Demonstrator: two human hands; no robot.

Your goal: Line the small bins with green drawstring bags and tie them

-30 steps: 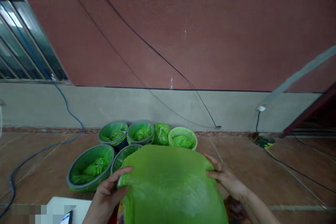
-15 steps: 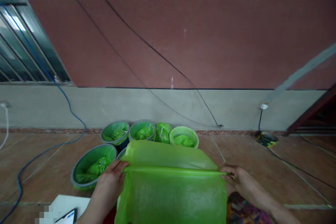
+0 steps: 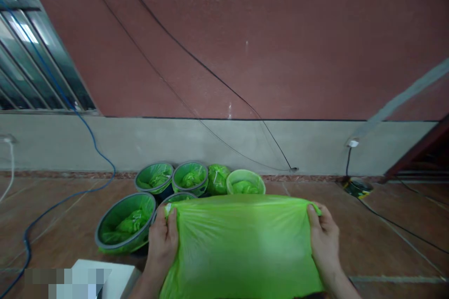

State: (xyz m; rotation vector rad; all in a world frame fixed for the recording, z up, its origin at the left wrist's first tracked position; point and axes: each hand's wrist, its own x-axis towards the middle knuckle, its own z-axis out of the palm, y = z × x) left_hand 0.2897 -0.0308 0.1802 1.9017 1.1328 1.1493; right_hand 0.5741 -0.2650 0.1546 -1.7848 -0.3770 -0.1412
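So compared with half a second ago, both hands have turned so the thumbs point away from the body, and the tight roll that ran across the green plastic film (image 3: 242,247) is gone; now there's a stretched far edge between them instead.

The film sits front and centre, near edge running out of view. The left hand (image 3: 162,243) pinches the far left corner, thumb against fingers, and the right hand (image 3: 325,243) pinches the far right corner the same way. It's pulled pretty taut, with creases fanning out from the left grip.

Handling-wise, it looks light, limp and a bit slick, so it probably won't keep any shape unless it's held at two points. Best hold is likely the corners, with thumb pads laid flat, since nails or a hard yank could rip it. Can't tell how many layers there are.

Near left there's a white box (image 3: 119,278). Past that sits a big grey-rimmed bucket (image 3: 124,246) lined in green. Farther off, just by the wall (image 3: 266,32), a plump green bag (image 3: 218,178) sits beside a light green bucket (image 3: 245,175).
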